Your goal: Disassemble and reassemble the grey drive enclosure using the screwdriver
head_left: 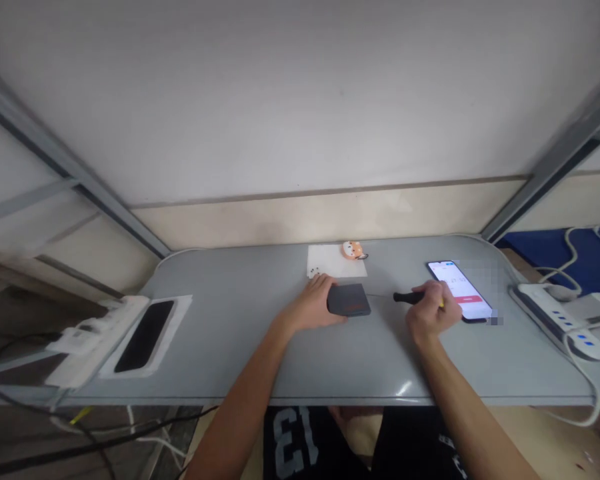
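My left hand [316, 303] grips a flat dark grey box-like device [350, 300] with faint red marking, its fingers around the left side. The device is at the middle of the grey table [220, 320]. In my right hand [434, 310] is a screwdriver [405, 297] with a black and yellow handle. Its thin shaft points left, and the tip reaches the device's right side; whether it touches cannot be made out. Just beyond my left hand, several tiny dark pieces, perhaps screws [314, 271], lie on a white sheet of paper [325, 257].
An orange and white animal-faced case [351, 250] sits on the paper. A lit phone [463, 293] lies beside my right hand. Power strips [570, 323] with cables stand at both ends. On the left, a black phone [145, 337] rests on white paper. A wall closes the back.
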The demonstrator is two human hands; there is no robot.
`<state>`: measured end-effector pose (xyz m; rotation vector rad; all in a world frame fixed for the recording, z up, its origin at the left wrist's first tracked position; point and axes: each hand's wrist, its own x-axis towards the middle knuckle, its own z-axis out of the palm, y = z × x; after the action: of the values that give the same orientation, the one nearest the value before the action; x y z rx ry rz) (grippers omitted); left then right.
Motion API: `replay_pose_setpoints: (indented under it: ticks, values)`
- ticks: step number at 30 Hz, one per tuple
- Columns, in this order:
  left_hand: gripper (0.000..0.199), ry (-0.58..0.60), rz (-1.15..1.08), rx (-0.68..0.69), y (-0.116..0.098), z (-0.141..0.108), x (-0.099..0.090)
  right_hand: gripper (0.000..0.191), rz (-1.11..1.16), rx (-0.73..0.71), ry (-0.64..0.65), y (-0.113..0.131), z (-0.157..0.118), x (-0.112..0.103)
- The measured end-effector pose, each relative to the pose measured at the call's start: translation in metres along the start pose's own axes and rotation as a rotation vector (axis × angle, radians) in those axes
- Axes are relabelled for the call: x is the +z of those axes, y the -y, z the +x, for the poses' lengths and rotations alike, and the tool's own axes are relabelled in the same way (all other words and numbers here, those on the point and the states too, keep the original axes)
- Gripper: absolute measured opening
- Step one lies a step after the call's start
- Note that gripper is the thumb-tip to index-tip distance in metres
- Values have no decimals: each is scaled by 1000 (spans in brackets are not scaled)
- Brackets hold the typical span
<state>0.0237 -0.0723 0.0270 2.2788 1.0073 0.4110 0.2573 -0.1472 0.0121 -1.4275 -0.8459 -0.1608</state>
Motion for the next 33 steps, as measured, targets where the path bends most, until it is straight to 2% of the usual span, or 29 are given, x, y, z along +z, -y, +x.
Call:
replay_pose_setpoints:
  ticks: [2,3,7,9,14,19,22,27,29,33]
  values:
    - [70,0,-5,-4,0,0,1,46,47,-7,-20,0,-3,1]
    - [71,0,-4,-3,0,1,2,47,77,-8,39,1,-6,2]
    - [80,6,1,12,3,2,1,47,175,-18,489,9,-22,7]
    - [86,25,5,16,5,2,-2,44,163,-46,589,14,-27,9]
    - [94,87,1,26,9,-1,-9,45,97,-138,556,13,-23,7]
    - [95,95,-35,27,11,-3,-11,49,-1,-104,486,4,-10,1]
    - [91,90,-29,38,11,-3,-10,47,26,-117,490,6,-10,2]
    - [82,65,-12,78,8,-1,-10,35,148,-384,641,14,-17,9]
    - [81,70,-16,96,8,-1,-12,32,146,-444,642,14,-16,9]
    - [73,80,-31,83,12,-3,-17,38,46,-352,526,6,-7,2]
